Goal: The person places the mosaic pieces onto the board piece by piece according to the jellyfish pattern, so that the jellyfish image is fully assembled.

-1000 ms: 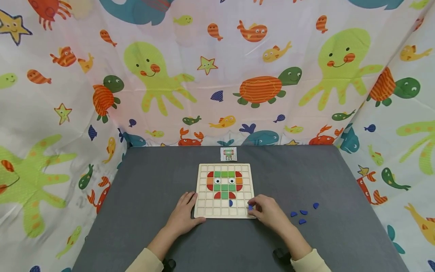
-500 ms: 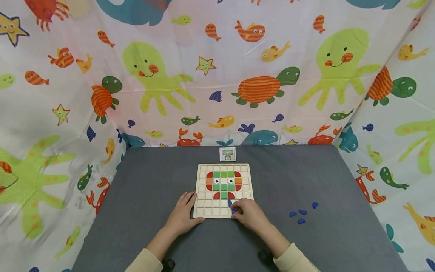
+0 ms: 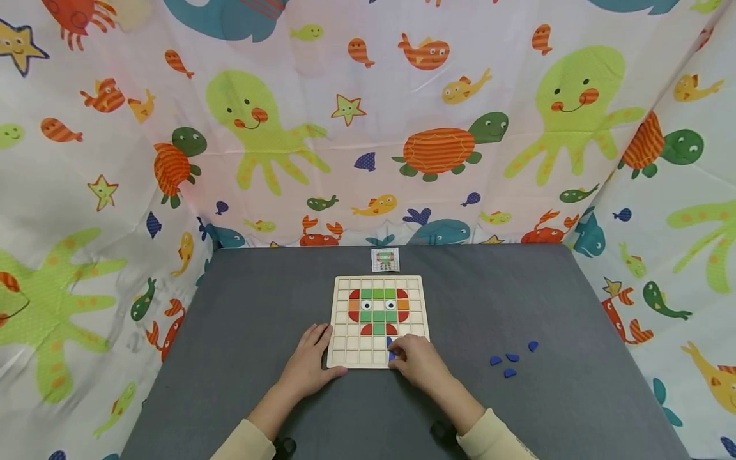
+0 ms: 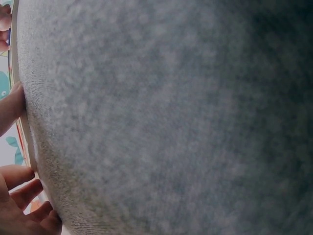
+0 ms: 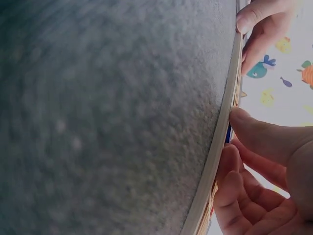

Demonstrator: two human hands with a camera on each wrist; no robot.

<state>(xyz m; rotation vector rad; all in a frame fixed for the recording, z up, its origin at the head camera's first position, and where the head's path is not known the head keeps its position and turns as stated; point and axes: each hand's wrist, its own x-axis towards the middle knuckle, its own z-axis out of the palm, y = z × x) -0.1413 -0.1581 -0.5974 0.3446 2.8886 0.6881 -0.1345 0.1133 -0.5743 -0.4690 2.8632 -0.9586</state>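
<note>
A square wooden grid board lies on the grey table, with red, green and orange tiles and two eye tiles set in its upper cells. My left hand rests at its lower left corner, fingers along the left edge and thumb at the front edge. Near the front edge, my right hand pinches a small blue half-round tile between thumb and forefinger, at the cell below another blue tile. Fingertips partly cover both blue tiles. Whether the held tile sits fully in the cell is hidden.
Several blue half-round tiles lie loose on the grey table, right of my right hand. A small printed card with a tile picture lies behind the board. A sea-animal curtain hangs around the table's back and sides.
My right hand has carried the blue tile leftward from the board's right edge to the cell below the other blue tile, moving only slightly lately. My left hand stays at the corner.
</note>
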